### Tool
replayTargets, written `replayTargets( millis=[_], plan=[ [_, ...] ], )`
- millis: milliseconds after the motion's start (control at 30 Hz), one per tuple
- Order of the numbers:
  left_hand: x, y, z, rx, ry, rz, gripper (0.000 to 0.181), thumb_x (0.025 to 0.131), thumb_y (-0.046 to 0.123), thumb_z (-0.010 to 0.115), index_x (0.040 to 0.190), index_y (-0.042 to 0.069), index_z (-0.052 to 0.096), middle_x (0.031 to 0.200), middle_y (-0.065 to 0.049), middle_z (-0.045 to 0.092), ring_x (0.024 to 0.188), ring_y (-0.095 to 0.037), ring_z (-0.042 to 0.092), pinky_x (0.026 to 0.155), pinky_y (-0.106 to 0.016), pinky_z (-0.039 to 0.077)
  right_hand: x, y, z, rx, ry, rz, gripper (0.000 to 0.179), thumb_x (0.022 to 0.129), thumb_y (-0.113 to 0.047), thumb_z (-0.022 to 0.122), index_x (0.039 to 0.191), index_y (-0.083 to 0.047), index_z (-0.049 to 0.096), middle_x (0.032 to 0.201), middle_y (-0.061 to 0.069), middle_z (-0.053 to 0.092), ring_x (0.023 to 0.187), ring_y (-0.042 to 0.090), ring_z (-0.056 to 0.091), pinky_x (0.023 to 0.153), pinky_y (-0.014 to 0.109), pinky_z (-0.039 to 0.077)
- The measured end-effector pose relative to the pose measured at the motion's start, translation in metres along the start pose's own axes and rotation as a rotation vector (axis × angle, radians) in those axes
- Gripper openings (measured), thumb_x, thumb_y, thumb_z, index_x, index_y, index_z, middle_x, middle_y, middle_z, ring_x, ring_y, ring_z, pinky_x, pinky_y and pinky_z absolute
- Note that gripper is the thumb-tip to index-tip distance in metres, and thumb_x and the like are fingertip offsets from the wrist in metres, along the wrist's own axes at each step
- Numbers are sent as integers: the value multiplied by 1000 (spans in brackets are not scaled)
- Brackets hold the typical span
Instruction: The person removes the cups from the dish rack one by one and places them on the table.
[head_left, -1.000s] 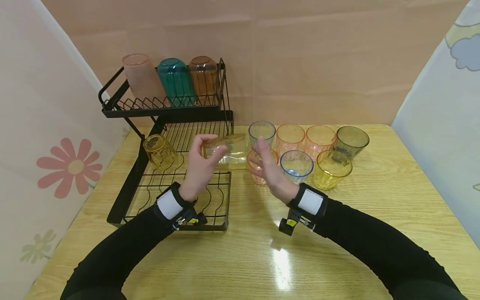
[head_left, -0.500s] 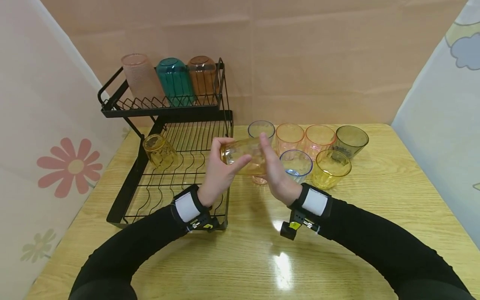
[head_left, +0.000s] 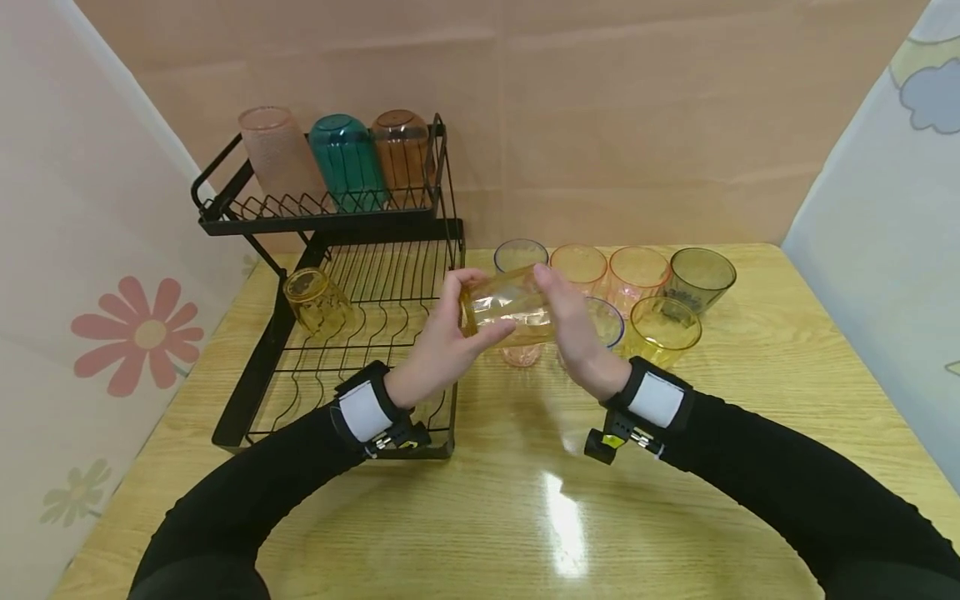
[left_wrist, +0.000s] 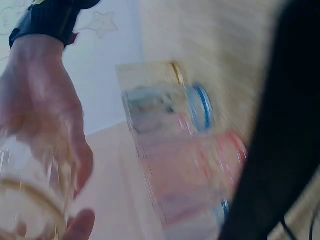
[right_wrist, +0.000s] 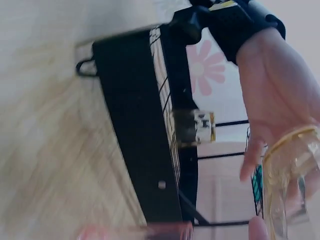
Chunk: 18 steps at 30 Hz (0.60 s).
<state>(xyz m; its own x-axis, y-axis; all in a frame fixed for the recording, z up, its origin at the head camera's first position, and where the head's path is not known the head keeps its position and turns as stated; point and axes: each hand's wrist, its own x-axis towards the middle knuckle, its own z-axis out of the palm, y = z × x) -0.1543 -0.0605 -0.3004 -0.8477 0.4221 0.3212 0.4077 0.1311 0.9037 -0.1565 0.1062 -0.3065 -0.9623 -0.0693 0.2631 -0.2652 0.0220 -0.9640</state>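
Observation:
A pale yellow glass tumbler (head_left: 504, 302) lies on its side in the air, held between both hands above the table. My left hand (head_left: 441, 343) grips its left end, thumb stretched along the near side. On the other end, my right hand (head_left: 583, 337) holds it with the fingers over the top edge; the left wrist view shows that palm against the glass. Behind and below the tumbler stand glasses in two rows, among them a pink one (head_left: 522, 356), a blue-rimmed one (head_left: 613, 325) and a yellow one (head_left: 664, 327).
A two-tier black dish rack (head_left: 255, 392) stands at left, its edge close to my left hand. A yellow glass (head_left: 318, 304) leans on its lower tier. Upside-down on top are pink (head_left: 281, 158), teal (head_left: 348, 162) and brown (head_left: 402, 150) glasses. A grey glass (head_left: 702, 279) stands back right.
My left hand has carried the tumbler right, away from the rack. My right hand was apart from it at first, then met its right end, and both have shifted slightly right since.

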Motion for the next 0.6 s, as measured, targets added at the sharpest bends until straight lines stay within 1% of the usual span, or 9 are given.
replayTargets(
  millis=[33,133,233,333,433,500,533,567,600],
  plan=[
    [0,-5,-2,21,-32,5,59,84,21,64,128,7,28,119,-10,39,98,-25,50,69,-32,50,1,0,-3,-21,1,-12,40,94,-37,36,103,-1,49,110,17,47,108,24,41,95,41,26],
    [-1,-20,-10,86,-116,29,63,82,29,66,130,13,28,123,-6,39,101,-22,48,68,-31,50,-1,-3,-16,-85,-49,-10,44,93,-37,37,114,1,46,110,17,48,106,25,45,93,40,31],
    [-5,-23,-20,178,-179,26,65,82,35,64,132,16,27,126,-2,38,104,-18,46,71,-32,49,-2,-8,-32,-153,-100,1,48,93,-38,39,122,0,43,108,18,51,94,24,53,85,38,40],
    [-11,-27,-33,286,-216,-5,64,83,43,61,134,22,26,130,2,37,107,-15,45,76,-33,46,-1,-14,-49,-229,-135,-3,49,93,-35,42,127,-1,42,114,17,52,92,21,55,85,38,42],
    [-16,-29,-45,409,-249,-17,66,83,50,57,135,22,26,132,2,37,110,-15,45,75,-33,45,0,-20,-68,-364,-139,-36,46,93,-32,45,129,-5,43,117,13,51,97,16,51,86,34,39],
    [-19,-29,-53,507,-268,-14,69,82,55,55,136,21,26,131,1,40,100,-14,50,67,-30,46,1,-24,-82,-436,-140,-56,42,92,-30,47,128,-8,46,115,11,51,95,19,53,80,34,42],
    [-20,-28,-56,558,-276,-3,71,82,56,54,137,20,26,130,0,41,96,-13,52,63,-29,46,1,-27,-89,-485,-139,-61,42,92,-30,47,128,-9,46,114,11,52,94,20,53,77,34,43],
    [-21,-28,-60,606,-285,12,73,82,57,52,138,19,25,130,-2,41,96,-15,52,63,-30,46,1,-29,-96,-533,-135,-63,42,92,-31,48,129,-11,46,114,11,52,93,22,53,74,35,43],
    [-22,-28,-64,654,-288,23,75,82,59,51,139,18,24,128,-3,43,89,-15,54,60,-30,45,1,-31,-103,-577,-123,-62,42,92,-31,49,129,-13,46,114,10,52,93,23,53,73,36,43]
  ],
)
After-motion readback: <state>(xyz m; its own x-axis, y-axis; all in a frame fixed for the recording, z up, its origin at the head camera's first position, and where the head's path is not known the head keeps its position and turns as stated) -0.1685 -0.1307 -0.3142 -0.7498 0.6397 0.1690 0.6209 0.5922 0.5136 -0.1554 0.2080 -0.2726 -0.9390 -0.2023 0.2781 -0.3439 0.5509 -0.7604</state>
